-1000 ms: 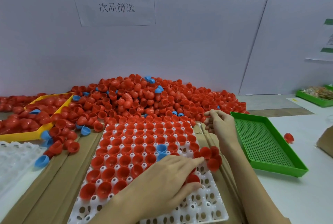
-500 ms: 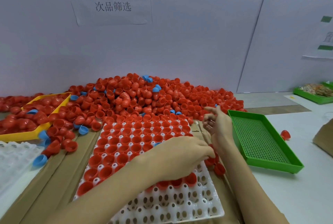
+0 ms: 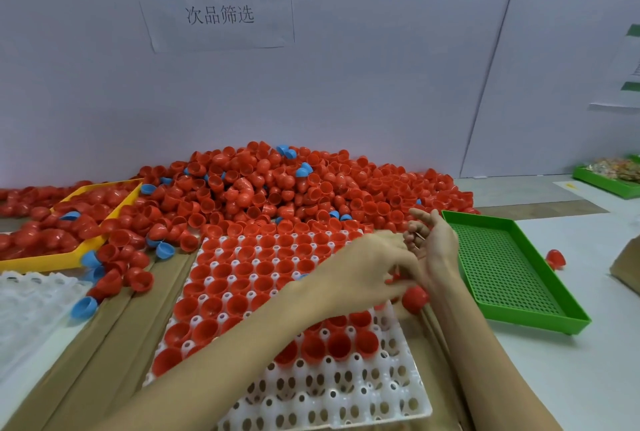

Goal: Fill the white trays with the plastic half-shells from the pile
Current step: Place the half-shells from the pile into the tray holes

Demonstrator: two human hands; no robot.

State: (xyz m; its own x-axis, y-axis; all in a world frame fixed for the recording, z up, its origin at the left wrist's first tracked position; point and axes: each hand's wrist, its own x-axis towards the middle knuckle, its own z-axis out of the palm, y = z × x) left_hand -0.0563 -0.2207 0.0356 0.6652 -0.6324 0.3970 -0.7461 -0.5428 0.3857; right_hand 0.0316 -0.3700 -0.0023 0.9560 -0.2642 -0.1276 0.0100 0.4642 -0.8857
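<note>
your left hand (image 3: 367,271) reaches across the white tray (image 3: 346,392) to its right edge, fingers bent downward beside a loose red shell (image 3: 414,298) lying just off the tray; whether that grip has hold of a shell cannot be told. your right hand (image 3: 433,240) stands on edge between the tray and the green tray (image 3: 512,268), palm turned inward, fingers loosely curled, nothing visible in its grip. the white tray lies on cardboard (image 3: 104,344) on the tabletop (image 3: 571,378); its far rows hold red shells, open side up, and its near rows are bare sockets. the pile (image 3: 277,188) of red shells, with a few blue ones, heaps against the wall behind the tray, touching its far edge. a yellow tray (image 3: 45,262) at left holds more shells. a second white tray (image 3: 31,306) sits at the left edge.
</note>
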